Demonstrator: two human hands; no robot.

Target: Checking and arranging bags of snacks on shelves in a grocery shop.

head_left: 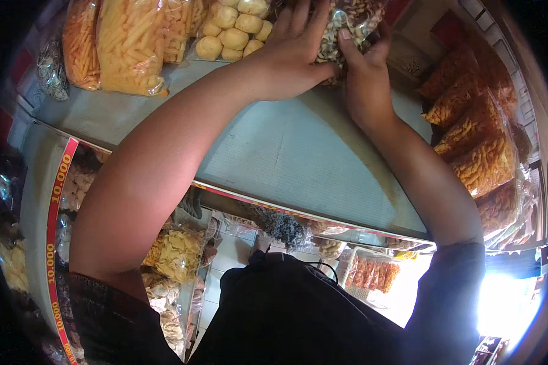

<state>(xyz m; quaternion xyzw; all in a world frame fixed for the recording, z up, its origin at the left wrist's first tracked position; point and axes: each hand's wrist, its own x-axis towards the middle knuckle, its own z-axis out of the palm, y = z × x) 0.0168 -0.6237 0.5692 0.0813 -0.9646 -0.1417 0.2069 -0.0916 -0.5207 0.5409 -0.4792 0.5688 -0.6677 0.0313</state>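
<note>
A clear plastic bag of small curled, dark-striped snacks (342,28) stands at the top of the view, cut off by its edge, over the back of a pale blue-grey shelf (274,141). My right hand (367,68) grips the bag's right side, its thumb pressed on the clear plastic. Against the left side lies my left hand (297,57), fingers spread upward and thumb reaching across near the lower edge; whether it grips the bag cannot be seen. Just left of that hand is a bag of round, pale yellow snacks (233,34).
Bags of yellow stick snacks (130,50) and orange sticks (82,50) stand at the back left. Bags of orange-brown crunchy snacks (479,150) line the right side. A red price strip (55,228) edges the left shelf. Below are bagged chips (178,255) and a white basket (358,292).
</note>
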